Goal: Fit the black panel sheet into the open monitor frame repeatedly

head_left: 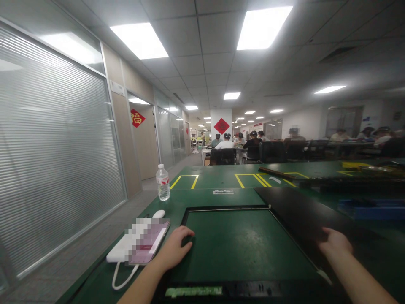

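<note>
A thin black rectangular frame (228, 207) lies on the green table before me, with bare tabletop showing through its middle. My left hand (179, 248) is on the frame's left side, fingers curled over it and the thumb close to them. To the right is a flat dark panel (294, 211), its far left corner by the frame's far right corner. My right hand (337, 245) grips the panel with the thumb on top; its other fingers are mostly hidden. A green strip (193, 291) shows along the frame's near side.
On the left stand a water bottle (163, 182) and a phone (152, 240) beside a white device (118, 249) with a cable (122, 285). Blue blocks (371, 209) and a long dark bar (278, 174) lie right. People sit at tables beyond.
</note>
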### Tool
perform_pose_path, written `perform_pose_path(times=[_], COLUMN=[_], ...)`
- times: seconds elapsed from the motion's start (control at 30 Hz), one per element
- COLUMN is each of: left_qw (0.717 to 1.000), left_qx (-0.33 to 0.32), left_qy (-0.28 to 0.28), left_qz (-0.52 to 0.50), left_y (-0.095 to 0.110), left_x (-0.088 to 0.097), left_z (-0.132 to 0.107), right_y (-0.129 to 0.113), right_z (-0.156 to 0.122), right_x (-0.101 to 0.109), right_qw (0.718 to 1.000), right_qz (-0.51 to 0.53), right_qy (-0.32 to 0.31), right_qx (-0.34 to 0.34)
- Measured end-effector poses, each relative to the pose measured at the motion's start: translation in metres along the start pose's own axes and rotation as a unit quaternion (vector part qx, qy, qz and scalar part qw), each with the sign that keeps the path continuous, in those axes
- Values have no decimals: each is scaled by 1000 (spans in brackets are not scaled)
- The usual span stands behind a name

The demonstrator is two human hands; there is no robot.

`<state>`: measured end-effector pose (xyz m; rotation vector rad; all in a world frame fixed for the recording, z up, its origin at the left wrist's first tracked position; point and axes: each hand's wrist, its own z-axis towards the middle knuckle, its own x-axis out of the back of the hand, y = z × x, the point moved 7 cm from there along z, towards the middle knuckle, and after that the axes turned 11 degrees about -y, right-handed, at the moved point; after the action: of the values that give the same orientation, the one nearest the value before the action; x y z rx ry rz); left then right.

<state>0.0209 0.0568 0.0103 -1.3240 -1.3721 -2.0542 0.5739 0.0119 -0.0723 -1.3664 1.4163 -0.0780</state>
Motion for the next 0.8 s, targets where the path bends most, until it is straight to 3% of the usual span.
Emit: perform_pose_path(times=[0.1,0.67,0.8], left_qw=[1000,1000,1000], left_qx=[-3,-12,-17], left_qy=[3,14,13], left_qz=[1,-4,-4], left_y=[0,5,8], left_x=[0,3,5], left_z=[0,-1,-1], right_y=[-1,-8,-8], right_z=[-10,-28,-28], right_x=[3,-5,-4], right_qw=[998,998,998], right_qz=[26,23,11], right_qy=[50,58,57], right_qx=[3,23,1])
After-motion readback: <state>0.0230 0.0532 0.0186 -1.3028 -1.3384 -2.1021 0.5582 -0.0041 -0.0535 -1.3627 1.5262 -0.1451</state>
